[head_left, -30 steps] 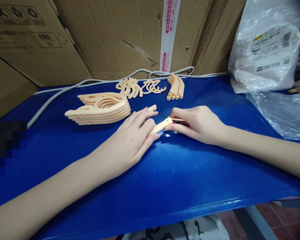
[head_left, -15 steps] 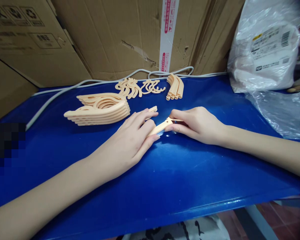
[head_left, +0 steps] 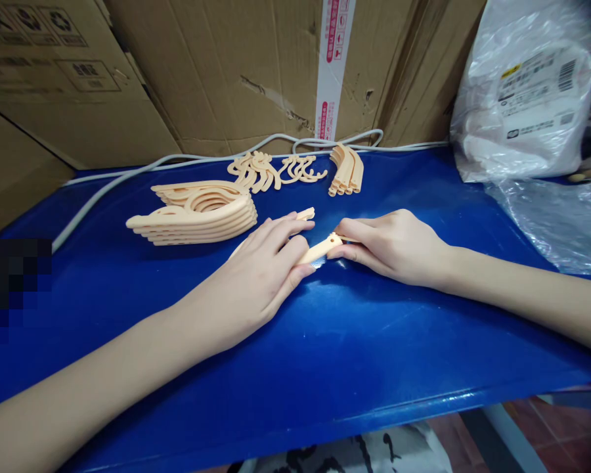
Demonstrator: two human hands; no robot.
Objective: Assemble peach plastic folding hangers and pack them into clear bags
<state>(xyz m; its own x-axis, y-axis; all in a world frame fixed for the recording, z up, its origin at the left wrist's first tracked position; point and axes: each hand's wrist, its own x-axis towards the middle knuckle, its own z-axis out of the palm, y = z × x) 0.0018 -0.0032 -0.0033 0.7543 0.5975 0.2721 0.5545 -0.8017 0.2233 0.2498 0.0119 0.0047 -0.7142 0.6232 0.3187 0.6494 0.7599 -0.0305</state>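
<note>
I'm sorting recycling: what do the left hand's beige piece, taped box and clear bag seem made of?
Beige piece: probably plastic, smooth, faint sheen, no visible grain.
Taped box: likely cardboard, matt brown, creased and scuffed.
Clear bag: apparently plastic film, glossy, crinkled, see-through.

A white cable (head_left: pixel 276 136) lies before a cardboard box (head_left: pixel 236 59), near a labelled plastic bag (head_left: pixel 519 141).

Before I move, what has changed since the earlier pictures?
Little: the cream, holed plastic piece in the left hand edged slightly right, and the right hand brought its index finger nearer its thumb around the thin cream strip. Neither hand let go. The stack of cream, curved plastic pieces stayed put.
</note>
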